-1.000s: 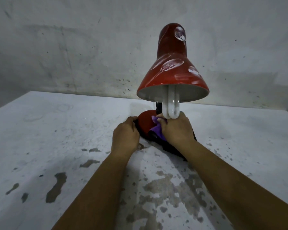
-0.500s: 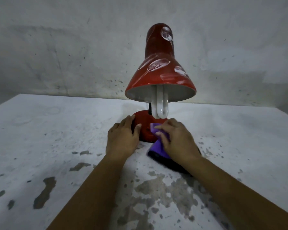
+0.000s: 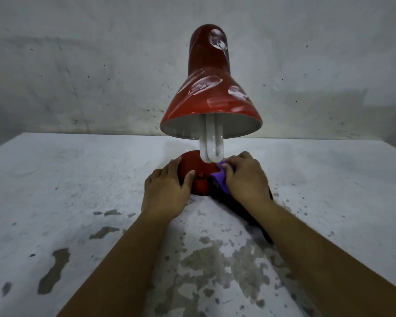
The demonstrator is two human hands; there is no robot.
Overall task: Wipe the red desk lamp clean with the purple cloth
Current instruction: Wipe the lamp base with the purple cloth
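Note:
The red desk lamp [image 3: 209, 92] stands in the middle of the table, its shade smeared with white marks and a white bulb hanging from it. Its round red base [image 3: 198, 177] lies between my hands. My left hand [image 3: 166, 191] rests on the left side of the base, fingers spread over it. My right hand [image 3: 245, 179] presses the purple cloth [image 3: 222, 181] against the right side of the base. Most of the cloth is hidden under that hand.
The lamp sits on a worn white table [image 3: 78, 191] with patches of chipped paint near me. A stained grey wall [image 3: 78, 65] rises just behind the table's far edge. A dark shadow lies under my right wrist.
My right hand has slid the cloth from the front of the base back up onto its right side. My left hand stays on the base's left side.

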